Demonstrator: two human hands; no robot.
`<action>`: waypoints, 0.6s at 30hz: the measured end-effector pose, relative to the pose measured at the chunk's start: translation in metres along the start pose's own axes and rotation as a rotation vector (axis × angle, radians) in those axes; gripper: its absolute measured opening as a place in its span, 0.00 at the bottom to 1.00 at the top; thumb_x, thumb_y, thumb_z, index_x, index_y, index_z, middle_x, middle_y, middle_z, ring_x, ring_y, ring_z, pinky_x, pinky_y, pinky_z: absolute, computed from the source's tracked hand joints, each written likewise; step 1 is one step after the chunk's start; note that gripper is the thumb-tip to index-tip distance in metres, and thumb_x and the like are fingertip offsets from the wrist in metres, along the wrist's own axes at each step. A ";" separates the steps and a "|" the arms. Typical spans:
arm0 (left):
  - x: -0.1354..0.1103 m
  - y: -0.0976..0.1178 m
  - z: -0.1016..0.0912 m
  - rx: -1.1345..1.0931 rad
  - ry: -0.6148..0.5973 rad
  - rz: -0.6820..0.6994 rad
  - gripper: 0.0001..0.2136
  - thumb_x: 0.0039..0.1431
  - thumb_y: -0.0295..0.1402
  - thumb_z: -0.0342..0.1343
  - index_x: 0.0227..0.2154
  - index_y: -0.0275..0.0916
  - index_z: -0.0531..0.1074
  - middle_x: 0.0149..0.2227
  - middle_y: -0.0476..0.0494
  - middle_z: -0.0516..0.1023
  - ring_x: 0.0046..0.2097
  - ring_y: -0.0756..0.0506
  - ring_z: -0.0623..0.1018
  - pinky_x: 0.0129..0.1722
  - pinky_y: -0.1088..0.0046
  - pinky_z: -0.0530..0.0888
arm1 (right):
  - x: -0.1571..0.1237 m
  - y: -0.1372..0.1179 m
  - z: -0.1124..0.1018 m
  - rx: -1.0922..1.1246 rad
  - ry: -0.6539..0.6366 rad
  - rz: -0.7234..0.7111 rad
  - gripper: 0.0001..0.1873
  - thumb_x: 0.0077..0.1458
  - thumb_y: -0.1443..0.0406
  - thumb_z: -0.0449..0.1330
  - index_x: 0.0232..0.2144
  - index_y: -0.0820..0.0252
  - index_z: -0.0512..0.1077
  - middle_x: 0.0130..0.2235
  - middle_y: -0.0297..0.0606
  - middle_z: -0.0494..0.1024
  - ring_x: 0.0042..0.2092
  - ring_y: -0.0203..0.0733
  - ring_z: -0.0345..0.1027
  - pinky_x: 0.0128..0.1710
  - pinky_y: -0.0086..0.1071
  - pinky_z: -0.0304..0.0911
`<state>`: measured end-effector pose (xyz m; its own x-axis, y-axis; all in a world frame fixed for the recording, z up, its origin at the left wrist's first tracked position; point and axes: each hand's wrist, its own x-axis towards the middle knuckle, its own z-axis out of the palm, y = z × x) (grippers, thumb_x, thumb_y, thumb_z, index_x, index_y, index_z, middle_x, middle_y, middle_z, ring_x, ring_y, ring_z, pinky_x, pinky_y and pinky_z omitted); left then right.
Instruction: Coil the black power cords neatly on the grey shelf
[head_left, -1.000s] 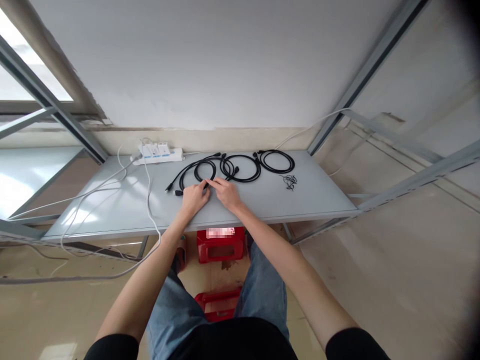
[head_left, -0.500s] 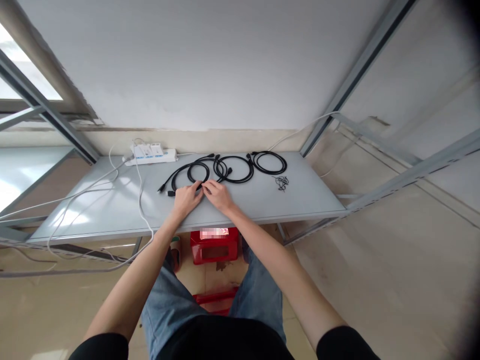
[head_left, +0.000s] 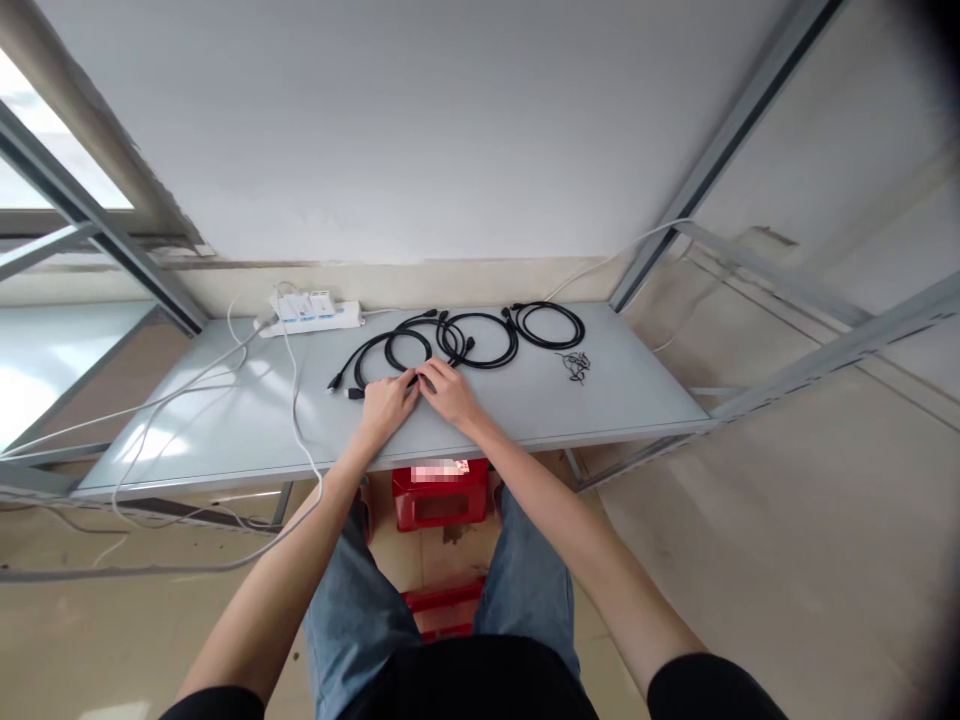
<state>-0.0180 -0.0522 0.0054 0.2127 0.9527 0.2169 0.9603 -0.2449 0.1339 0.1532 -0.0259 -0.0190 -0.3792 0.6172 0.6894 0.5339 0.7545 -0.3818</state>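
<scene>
Both hands meet at the near side of a loosely coiled black cable [head_left: 429, 340] on the grey table. My left hand [head_left: 386, 405] is closed on that cable from the left, its fingertips against those of the other hand. From the right, my right hand [head_left: 448, 392] pinches at the same spot. The fingers hide the exact point of grip. Plug ends of the cable [head_left: 355, 394] lie left of my left hand. Just beyond my right hand rests a second black coil [head_left: 517, 345], close to or overlapping the held one.
A third black coil [head_left: 583, 325] lies at the right rear, with a small heap of thin black ties [head_left: 576, 367] in front. A white power strip [head_left: 341, 316] stands at the back left. White cords [head_left: 294, 400] cross the table's left side. A red stool [head_left: 441, 500] is underneath.
The whole view has shifted slightly, so everything appears a little farther right. Both hands remain together at the same part of the cable, with only slight finger movement.
</scene>
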 end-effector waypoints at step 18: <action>0.001 0.006 0.001 -0.091 -0.036 0.080 0.19 0.80 0.43 0.42 0.58 0.42 0.74 0.47 0.36 0.87 0.46 0.39 0.86 0.41 0.69 0.72 | -0.006 -0.006 -0.009 -0.284 0.004 0.166 0.15 0.76 0.67 0.52 0.41 0.57 0.79 0.42 0.44 0.82 0.46 0.49 0.73 0.46 0.39 0.67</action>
<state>-0.0113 -0.0524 0.0056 0.2961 0.9348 0.1962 0.9197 -0.3345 0.2054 0.1593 -0.0365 -0.0152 -0.2661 0.7254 0.6348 0.7780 0.5505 -0.3028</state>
